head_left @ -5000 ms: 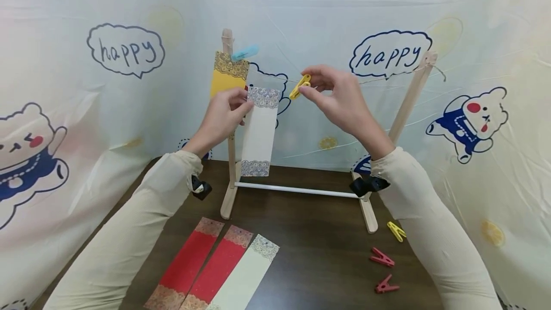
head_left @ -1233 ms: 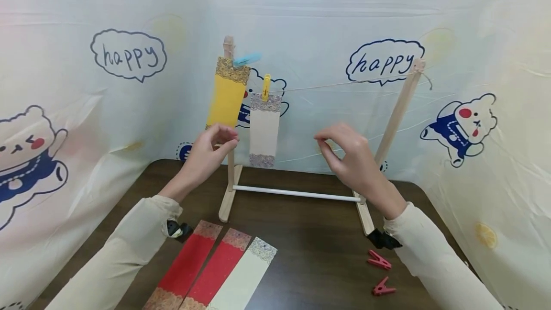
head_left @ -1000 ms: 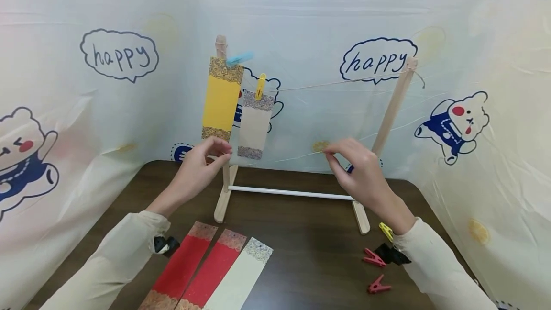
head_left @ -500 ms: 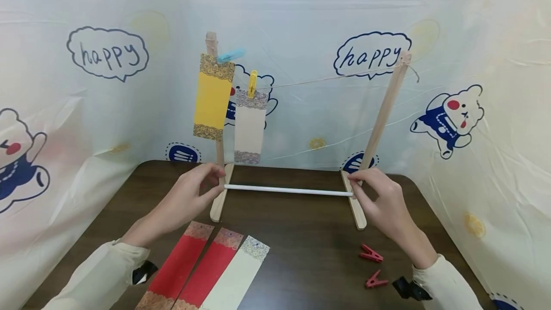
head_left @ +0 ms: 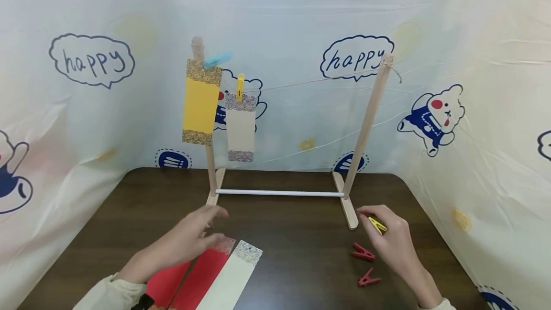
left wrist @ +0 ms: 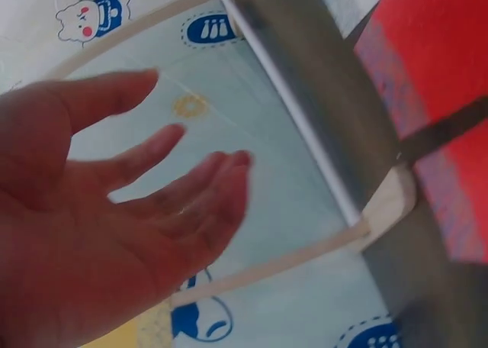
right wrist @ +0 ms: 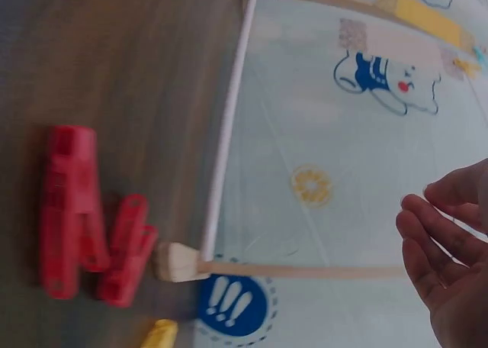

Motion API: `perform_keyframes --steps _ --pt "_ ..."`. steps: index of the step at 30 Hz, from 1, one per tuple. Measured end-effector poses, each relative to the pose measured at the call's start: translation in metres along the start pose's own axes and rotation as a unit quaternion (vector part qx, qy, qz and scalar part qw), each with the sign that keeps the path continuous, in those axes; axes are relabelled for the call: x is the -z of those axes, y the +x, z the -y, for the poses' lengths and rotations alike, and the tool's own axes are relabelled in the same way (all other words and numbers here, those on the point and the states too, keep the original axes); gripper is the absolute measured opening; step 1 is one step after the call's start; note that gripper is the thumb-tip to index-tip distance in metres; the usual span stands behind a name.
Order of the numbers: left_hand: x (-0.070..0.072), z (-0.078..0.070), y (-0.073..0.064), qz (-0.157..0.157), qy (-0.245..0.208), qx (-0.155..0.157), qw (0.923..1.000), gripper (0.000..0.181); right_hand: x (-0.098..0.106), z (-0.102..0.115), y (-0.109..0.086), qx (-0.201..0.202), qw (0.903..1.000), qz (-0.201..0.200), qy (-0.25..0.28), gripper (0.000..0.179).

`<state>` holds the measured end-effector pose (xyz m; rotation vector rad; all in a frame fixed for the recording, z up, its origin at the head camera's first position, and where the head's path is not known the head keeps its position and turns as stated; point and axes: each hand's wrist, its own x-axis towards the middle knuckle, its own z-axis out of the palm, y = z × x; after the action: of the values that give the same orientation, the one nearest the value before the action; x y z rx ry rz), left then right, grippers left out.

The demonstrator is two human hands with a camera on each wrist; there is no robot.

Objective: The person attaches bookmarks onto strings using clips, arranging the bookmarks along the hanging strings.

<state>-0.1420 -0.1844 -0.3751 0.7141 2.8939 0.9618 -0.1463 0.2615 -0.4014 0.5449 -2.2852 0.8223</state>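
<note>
My left hand (head_left: pixel 187 240), fingers spread and holding nothing, hovers over the red paper strips (head_left: pixel 206 271); the left wrist view shows its open palm (left wrist: pixel 114 233). Beside them lies a pale green strip (head_left: pixel 230 274) with a lace-patterned end. My right hand (head_left: pixel 396 243), thumb and fingertips near each other, is above the table's right side. A yellow clothespin (head_left: pixel 378 225) shows past its fingers; in the right wrist view that clothespin (right wrist: pixel 158 334) lies apart from the hand (right wrist: pixel 454 249). Two red clothespins (head_left: pixel 363 251) rest on the table just left of this hand.
Behind stands a wooden frame (head_left: pixel 366 128) with a white crossbar (head_left: pixel 280 193) and a string (head_left: pixel 297 83). A light blue clothespin (head_left: pixel 218 59) holds a yellow strip (head_left: pixel 201 102); a yellow clothespin (head_left: pixel 239 87) holds a white strip (head_left: pixel 241 130). A printed curtain surrounds the table.
The white strip, earlier in my left hand, now hangs from the string under the yellow clothespin that my right hand held. Both hands have come down, left over the strips, right toward the clothespins.
</note>
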Motion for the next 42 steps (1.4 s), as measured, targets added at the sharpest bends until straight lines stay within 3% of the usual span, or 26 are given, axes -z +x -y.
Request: perform_keyframes --steps 5,9,15,21,24,27,31,37,42 --pt "-0.023 0.001 -0.013 0.024 0.004 0.015 0.9996 0.038 -0.002 -0.013 -0.019 -0.044 0.9989 -0.016 0.0 0.026" --pt "-0.038 0.003 -0.017 0.04 -0.033 0.062 0.9968 0.043 -0.004 -0.027 -0.034 -0.125 0.9918 -0.024 0.005 0.016" --pt "-0.06 0.003 -0.024 0.049 -0.046 0.113 0.9913 0.049 -0.011 -0.043 -0.064 -0.264 0.9634 0.017 0.042 0.007" --pt "-0.074 0.004 -0.028 0.099 0.018 0.167 0.9808 0.072 -0.025 -0.051 -0.084 -0.352 0.9279 0.068 0.102 0.014" --pt "-0.081 0.004 -0.03 0.108 0.051 0.163 0.9794 0.083 -0.037 -0.056 -0.087 -0.375 0.9131 0.096 0.129 0.019" --pt "-0.087 0.001 -0.027 0.088 0.077 0.145 0.9826 0.084 -0.043 -0.06 -0.087 -0.392 0.9022 0.113 0.138 0.021" --pt "-0.094 -0.01 -0.015 0.055 0.135 0.116 0.9824 0.079 -0.042 -0.064 -0.088 -0.402 0.8995 0.113 0.128 0.021" --pt "-0.101 -0.021 -0.001 0.039 0.22 0.119 0.9673 0.078 -0.044 -0.065 -0.09 -0.397 0.8992 0.12 0.14 0.022" --pt "-0.1 -0.025 0.004 0.057 0.217 0.114 0.9678 0.059 -0.043 -0.066 -0.09 -0.393 0.901 0.123 0.135 0.021"
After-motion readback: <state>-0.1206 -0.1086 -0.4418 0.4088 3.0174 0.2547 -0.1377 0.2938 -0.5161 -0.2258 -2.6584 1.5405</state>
